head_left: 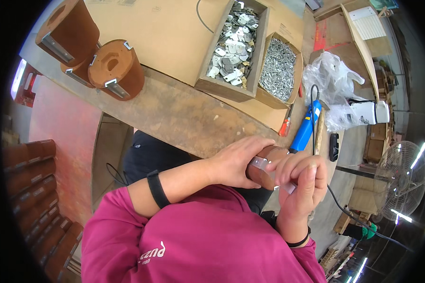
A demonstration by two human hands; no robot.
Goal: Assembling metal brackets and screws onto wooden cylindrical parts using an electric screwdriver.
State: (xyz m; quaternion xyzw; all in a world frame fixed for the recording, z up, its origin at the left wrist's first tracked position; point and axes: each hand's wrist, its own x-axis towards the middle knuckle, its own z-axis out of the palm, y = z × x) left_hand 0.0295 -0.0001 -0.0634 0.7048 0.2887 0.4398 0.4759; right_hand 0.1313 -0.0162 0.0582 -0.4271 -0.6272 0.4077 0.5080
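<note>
My left hand (236, 162) is wrapped round a reddish-brown round block (258, 176) close to my body at the table's edge. On the block's side sits a shiny metal plate (259, 163). My right hand (303, 178) is closed against the other side of the block, fingers curled and pressed together. A small pale, flat piece (289, 187) shows beneath these fingers; whether it is loose or part of the block cannot be told. Several similar brown cylinders (115, 70), with metal plates and hooked clips, stand at the table's far left.
Beyond my hands are a wooden box (208, 85) of metal plates and a carton (277, 70) of screws. A red-handled screwdriver (284, 126), a blue power tool (308, 126) with a cable and plastic bags (333, 78) lie right. A fan (401, 179) stands farther right; brown blocks (30, 184) are stacked left.
</note>
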